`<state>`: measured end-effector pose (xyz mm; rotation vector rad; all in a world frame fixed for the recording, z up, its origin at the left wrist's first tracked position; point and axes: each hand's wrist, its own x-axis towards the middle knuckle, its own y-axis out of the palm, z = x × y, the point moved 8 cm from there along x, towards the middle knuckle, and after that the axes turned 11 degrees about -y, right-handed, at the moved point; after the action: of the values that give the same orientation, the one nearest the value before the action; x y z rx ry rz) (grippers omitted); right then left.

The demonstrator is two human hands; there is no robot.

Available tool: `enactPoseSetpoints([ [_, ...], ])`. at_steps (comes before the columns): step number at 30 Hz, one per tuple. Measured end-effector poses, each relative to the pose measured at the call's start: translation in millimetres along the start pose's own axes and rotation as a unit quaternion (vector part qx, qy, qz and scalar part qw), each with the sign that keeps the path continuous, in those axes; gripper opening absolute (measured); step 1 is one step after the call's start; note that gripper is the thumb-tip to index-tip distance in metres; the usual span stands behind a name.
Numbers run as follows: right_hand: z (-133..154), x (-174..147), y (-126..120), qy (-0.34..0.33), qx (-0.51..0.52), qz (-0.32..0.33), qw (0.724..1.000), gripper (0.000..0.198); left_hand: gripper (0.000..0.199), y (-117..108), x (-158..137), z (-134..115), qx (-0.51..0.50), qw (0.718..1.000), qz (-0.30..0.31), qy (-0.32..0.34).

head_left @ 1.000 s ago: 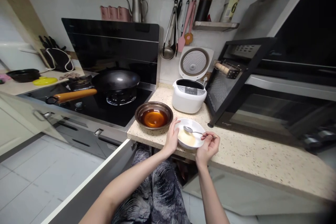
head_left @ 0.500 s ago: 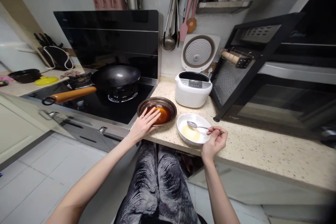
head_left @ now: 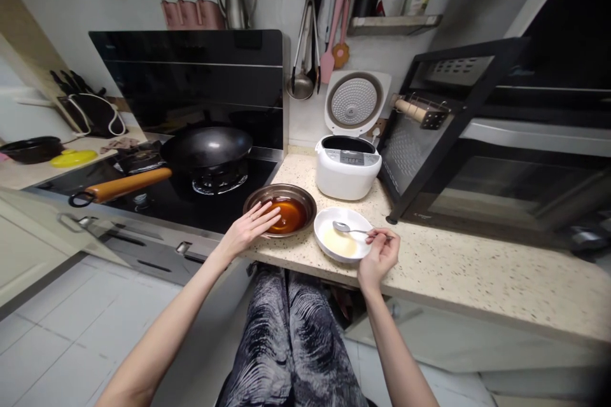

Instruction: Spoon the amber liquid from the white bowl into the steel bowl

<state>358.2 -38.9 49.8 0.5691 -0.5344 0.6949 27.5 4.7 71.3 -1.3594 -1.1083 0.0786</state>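
My left hand is open, its fingers stretched out over the left rim of a metal bowl that holds a reddish-brown liquid. Whether the fingers touch the rim I cannot tell. My right hand pinches the handle of a metal spoon. The spoon's bowl hangs over a white bowl with a pale yellow liquid at its bottom. Both bowls stand side by side near the counter's front edge.
Behind the white bowl stands a white rice cooker with its lid up. To the left a black wok rests on the stove, its wooden handle jutting forward. An oven stands on the right of the speckled counter.
My left hand has drawn back a little to the left, uncovering more of the reddish-brown liquid. The spoon stays in my right hand over the white bowl. The view has shifted slightly.
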Motion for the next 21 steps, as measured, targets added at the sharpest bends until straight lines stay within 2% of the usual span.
enactPoseSetpoints([
  [5,-4,-3,11,0.003,0.003,0.013,1.0,0.03,0.042,-9,-7,3,-0.039,0.999,-0.005,-0.009],
  [12,-8,2,15,0.007,0.01,0.023,1.0,0.027,0.04,-13,-22,-2,-0.034,0.999,0.003,-0.001],
  [16,-4,6,17,-0.012,-0.011,0.068,0.998,0.027,0.046,-12,-28,5,-0.034,0.999,-0.011,-0.007],
  [19,0,7,21,-0.029,-0.031,0.116,0.992,0.028,0.056,-16,-30,12,-0.051,0.997,-0.052,-0.012],
  [21,2,7,25,-0.036,-0.036,0.144,0.988,0.028,0.055,-18,-29,15,-0.065,0.995,-0.08,-0.008],
])
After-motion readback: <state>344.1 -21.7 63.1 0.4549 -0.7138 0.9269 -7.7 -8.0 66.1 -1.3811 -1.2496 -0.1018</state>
